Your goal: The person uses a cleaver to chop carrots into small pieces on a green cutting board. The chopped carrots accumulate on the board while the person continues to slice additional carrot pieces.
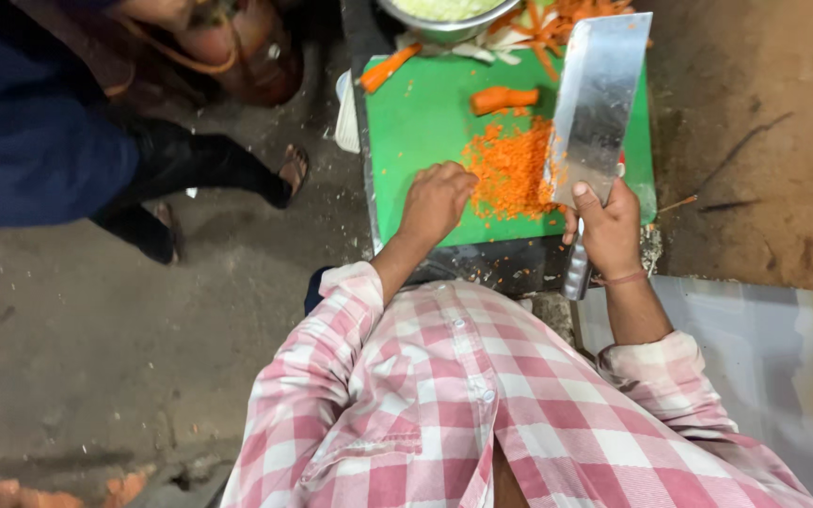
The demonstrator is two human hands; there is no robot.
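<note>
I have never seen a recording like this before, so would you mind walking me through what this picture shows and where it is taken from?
There is no machine here: a person in a pink checked shirt works with bare hands, and the one camera sits on their head, looking straight down. The right hand grips a broad steel cleaver, its blade standing over a heap of finely chopped carrot. The left hand rests at the heap's edge, fingers curled. Both are on a green cutting board, which also carries a carrot chunk and another carrot piece near its corner. A metal bowl of pale shreds sits beyond the board. Another person stands at upper left.
</note>
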